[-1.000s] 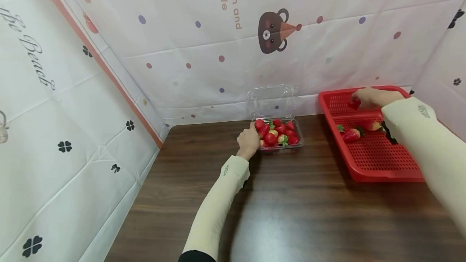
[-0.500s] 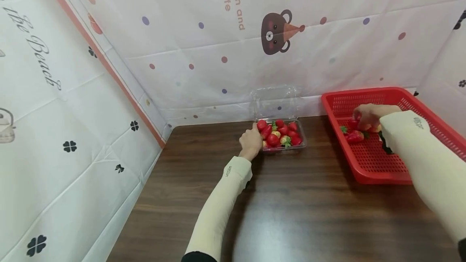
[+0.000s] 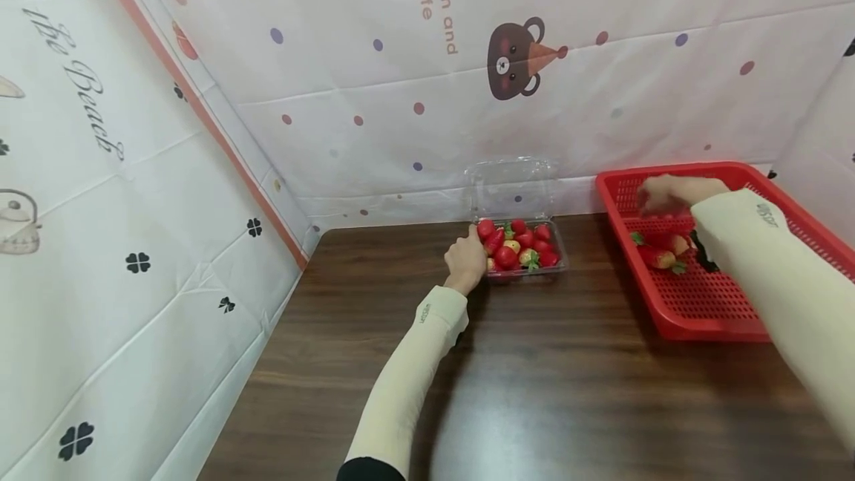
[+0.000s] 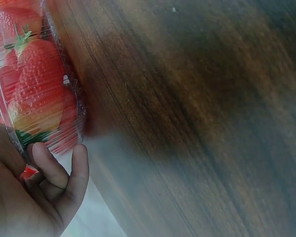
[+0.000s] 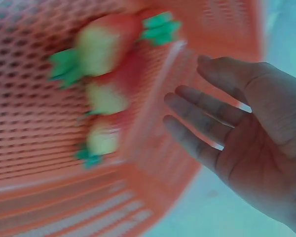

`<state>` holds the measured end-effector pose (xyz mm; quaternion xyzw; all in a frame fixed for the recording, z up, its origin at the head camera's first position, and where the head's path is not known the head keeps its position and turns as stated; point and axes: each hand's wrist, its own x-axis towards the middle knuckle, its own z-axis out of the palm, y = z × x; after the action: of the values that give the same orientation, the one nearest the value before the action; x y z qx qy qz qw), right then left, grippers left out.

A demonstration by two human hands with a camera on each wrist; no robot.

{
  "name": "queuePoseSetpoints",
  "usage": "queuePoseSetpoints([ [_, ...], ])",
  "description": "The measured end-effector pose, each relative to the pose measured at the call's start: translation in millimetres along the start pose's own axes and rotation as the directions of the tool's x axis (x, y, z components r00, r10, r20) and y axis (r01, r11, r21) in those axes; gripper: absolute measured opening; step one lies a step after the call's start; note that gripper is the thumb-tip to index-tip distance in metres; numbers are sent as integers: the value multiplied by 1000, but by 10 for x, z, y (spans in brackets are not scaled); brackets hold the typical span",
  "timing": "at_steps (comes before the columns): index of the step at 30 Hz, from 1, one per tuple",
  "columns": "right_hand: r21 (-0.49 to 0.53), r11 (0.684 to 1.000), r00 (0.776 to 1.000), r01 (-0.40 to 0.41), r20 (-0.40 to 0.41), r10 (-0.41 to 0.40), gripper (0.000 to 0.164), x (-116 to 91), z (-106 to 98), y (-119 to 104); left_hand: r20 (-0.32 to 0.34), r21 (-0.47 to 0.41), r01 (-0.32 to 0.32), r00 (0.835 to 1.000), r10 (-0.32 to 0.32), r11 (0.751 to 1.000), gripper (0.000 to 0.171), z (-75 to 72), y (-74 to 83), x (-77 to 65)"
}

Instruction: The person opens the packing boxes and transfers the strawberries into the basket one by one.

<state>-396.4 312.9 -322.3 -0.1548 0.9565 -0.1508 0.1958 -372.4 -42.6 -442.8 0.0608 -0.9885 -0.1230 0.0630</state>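
Spread right hand [image 5: 256, 133] apart from the loose strawberries [image 5: 101, 47]

The loose strawberries lie clustered on the perforated floor of the red plastic basket [image 3: 715, 331], at the right of the surface [image 3: 568, 377]. In the head view they sit below the right hand's fingers and nearer the wearer; in the right wrist view they lie left of the fingertips, with a clear gap between. Those fingers are extended, slightly parted and hold nothing.

Most of the fruit has its long axis roughly crosswise in that wrist view, leafy ends pointing away from the hand and red tips towards it; one berry has its leaves on the near side. Blur hides finer detail.

The right hand is much the nearer. The left hand [image 3: 465, 262] is well apart, its fingers curled at the left edge of the clear plastic clamshell [image 3: 531, 271], apparently gripping it. The clamshell is heaped with more strawberries [image 3: 505, 256], its lid raised at the back.
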Motion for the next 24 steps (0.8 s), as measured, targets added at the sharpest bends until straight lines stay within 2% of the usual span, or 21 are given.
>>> queuePoseSetpoints([
  [3,-145,981,989,130,-57,-139,33,235,-105,-204,4,6,0,1000,0,1000,39,-1,14,-1],
  [8,-226,919,937,325,-56,-345,21,422,-117,-781,-15,1,6,1000,-6,1000,42,0,11,-23],
  [11,-262,886,913,384,-32,-406,17,487,-21,-1097,-19,-4,9,1000,-9,1000,47,-12,-1,-33],
  [15,-298,868,910,397,5,-414,19,577,188,-1364,-18,-13,16,1000,-16,1000,49,-24,-11,-27],
  [20,-296,855,901,426,60,-429,23,628,457,-1540,-13,-33,11,1000,-11,999,35,-1,-17,-2],
  [24,-269,834,875,481,96,-474,24,647,631,-1664,-10,-48,1,1000,-1,999,31,-5,-11,2],
])
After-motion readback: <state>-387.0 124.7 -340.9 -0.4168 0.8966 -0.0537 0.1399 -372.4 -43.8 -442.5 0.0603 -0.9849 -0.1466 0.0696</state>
